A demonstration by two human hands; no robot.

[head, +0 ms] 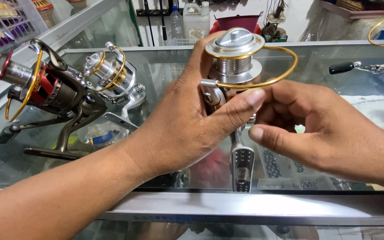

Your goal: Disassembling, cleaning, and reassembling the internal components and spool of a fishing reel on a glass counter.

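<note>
left hand (187, 124) clamped round silver reel (234, 66), gold wire bail | right hand (316, 129) fingers curled, touching reel body | glass counter (316, 62)

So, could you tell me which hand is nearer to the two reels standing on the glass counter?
Left. The left hand sits just beside the two reels; the right hand is beyond it, past the held reel.

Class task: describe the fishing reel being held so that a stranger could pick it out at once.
Start at the glass counter. Above its middle, the left hand grips a silver reel, the right hand beside it. Unlike the two reels resting at left, it is lifted, spool facing up.
</note>
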